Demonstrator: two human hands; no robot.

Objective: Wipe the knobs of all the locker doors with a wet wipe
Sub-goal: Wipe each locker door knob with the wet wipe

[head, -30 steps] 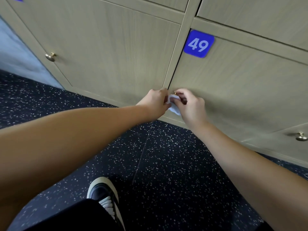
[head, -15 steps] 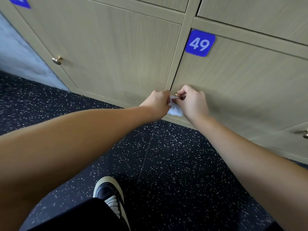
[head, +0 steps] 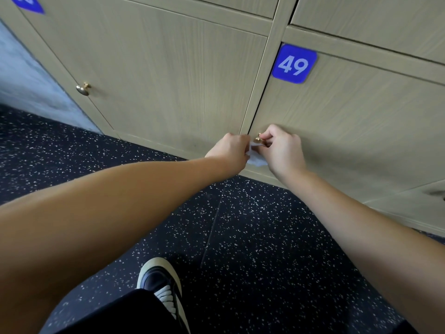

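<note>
A: Where the wall (head: 26, 75) ends at far left, first locker door (head: 154, 75), pale wood grain, blue label (head: 27, 3) cut off at the top edge, numerals unreadable. Brass knob (head: 83, 89) near that door's left edge, untouched, well apart from both hands.

B: Further right?

A: Left hand (head: 228, 150), fingers curled, pinching the wet wipe (head: 256, 158) at its left edge. Wipe white, crumpled, hanging between the two hands and just below a second knob (head: 258, 140).

B: Location of that second knob?

A: Low on the left edge of the door (head: 356, 131) marked by the blue plate 49 (head: 294, 63), just right of the upright post (head: 262, 75) between the doors. Gold dome partly visible between thumb and forefinger; stem hidden.

B: And the right hand (head: 281, 150)?

A: Fingers curled narrow about the knob and the wipe's upper fold, thumb (head: 267, 135) on top. Contact between cloth and brass probable; exact coverage impossible to tell behind the knuckles.

B: Remaining items, rightward?

A: Shadow of a third knob at the far right edge, mostly out of view. Below: dark speckled floor (head: 265, 249), one black-and-white shoe (head: 160, 280), a dark trouser leg (head: 115, 314) at the bottom edge.
</note>
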